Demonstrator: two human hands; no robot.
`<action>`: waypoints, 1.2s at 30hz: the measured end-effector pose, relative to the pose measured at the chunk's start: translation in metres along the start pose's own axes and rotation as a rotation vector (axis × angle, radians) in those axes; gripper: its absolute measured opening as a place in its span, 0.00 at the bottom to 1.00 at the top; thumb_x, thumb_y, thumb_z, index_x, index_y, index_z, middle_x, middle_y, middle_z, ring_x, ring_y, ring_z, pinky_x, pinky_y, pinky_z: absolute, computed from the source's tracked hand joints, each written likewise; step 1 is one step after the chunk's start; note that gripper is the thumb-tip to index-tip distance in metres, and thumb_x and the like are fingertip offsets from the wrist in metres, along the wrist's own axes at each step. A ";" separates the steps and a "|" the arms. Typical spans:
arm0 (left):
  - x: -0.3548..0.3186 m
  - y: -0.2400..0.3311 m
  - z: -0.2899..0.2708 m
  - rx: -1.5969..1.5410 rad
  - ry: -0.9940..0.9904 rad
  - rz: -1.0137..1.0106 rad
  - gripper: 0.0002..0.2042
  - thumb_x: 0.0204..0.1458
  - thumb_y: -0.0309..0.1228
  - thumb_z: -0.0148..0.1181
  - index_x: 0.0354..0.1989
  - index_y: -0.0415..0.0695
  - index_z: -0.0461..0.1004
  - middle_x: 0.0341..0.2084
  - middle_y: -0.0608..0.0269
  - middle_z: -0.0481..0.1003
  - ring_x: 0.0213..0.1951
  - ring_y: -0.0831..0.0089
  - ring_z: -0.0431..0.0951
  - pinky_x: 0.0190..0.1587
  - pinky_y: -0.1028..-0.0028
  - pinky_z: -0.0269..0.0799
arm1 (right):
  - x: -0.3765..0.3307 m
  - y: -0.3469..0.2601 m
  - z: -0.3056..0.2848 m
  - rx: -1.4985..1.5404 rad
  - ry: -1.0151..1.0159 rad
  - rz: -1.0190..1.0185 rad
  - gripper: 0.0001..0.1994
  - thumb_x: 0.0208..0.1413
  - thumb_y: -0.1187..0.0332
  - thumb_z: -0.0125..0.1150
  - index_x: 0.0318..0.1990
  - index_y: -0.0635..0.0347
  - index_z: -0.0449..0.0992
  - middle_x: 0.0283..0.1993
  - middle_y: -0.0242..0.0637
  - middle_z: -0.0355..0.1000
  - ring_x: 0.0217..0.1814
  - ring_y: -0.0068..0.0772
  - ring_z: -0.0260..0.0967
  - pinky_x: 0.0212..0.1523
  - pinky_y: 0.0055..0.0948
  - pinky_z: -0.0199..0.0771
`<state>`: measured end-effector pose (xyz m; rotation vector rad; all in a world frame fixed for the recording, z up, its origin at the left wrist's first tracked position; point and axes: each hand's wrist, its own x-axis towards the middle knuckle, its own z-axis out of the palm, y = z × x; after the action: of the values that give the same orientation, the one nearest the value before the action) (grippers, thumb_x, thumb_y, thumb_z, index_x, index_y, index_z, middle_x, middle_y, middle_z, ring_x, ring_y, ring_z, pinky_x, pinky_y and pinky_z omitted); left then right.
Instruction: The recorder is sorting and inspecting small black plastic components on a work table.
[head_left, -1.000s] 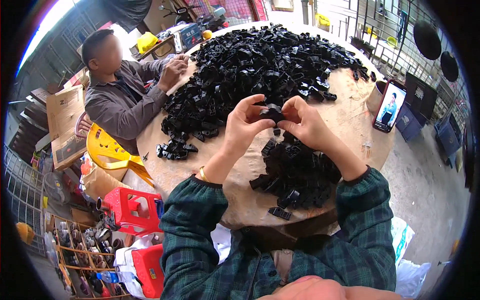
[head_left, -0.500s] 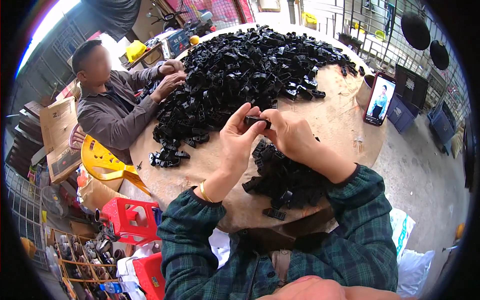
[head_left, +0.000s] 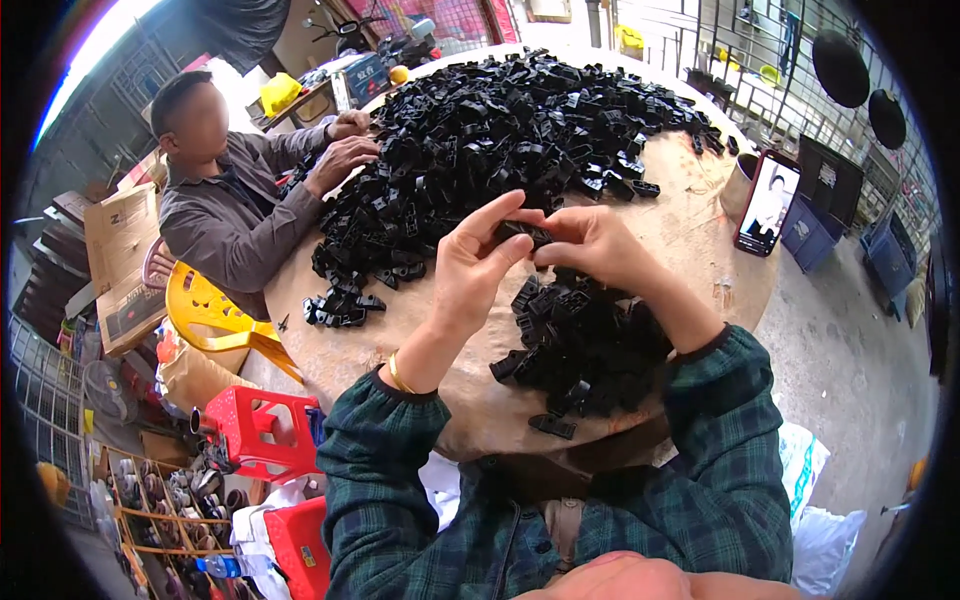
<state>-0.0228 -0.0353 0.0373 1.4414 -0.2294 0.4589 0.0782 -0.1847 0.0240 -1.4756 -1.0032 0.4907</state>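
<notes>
Both hands are pinching one small black plastic part [head_left: 522, 232] between them above the round table [head_left: 690, 190]: the left hand [head_left: 470, 268] is gripping its left end, the right hand [head_left: 590, 243] its right end. A smaller heap of black parts [head_left: 585, 345] is lying directly beneath the hands.

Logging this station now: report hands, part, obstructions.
Left hand and right hand both grip one small black plastic part above the round table. Small pile of parts beneath. Nothing blocking.
</notes>
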 end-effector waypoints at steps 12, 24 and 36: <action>-0.027 -0.012 0.024 0.871 -0.465 0.594 0.25 0.41 0.30 0.63 0.51 0.40 0.65 0.41 0.54 0.71 0.45 0.58 0.70 0.48 0.65 0.67 | 0.035 0.074 -0.030 -1.006 0.142 -0.384 0.11 0.48 0.69 0.58 0.40 0.58 0.75 0.47 0.42 0.68 0.48 0.43 0.65 0.49 0.34 0.66; 0.008 -0.062 -0.053 1.533 0.005 0.095 0.12 0.41 0.26 0.59 0.36 0.37 0.71 0.33 0.51 0.69 0.40 0.56 0.68 0.44 0.65 0.66 | 0.029 0.064 -0.029 -1.001 0.312 -0.049 0.10 0.42 0.76 0.52 0.35 0.59 0.73 0.35 0.46 0.70 0.40 0.48 0.69 0.42 0.40 0.69; 0.016 -0.060 -0.034 0.772 0.015 -0.156 0.19 0.41 0.21 0.56 0.46 0.36 0.67 0.30 0.58 0.70 0.29 0.72 0.74 0.33 0.76 0.72 | 0.013 0.027 -0.003 -0.082 0.164 -0.135 0.13 0.48 0.81 0.48 0.43 0.68 0.72 0.37 0.32 0.72 0.38 0.18 0.68 0.40 0.20 0.70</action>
<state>0.0137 -0.0031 -0.0139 2.1889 0.0922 0.4495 0.0958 -0.1734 0.0019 -1.4837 -0.9935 0.2299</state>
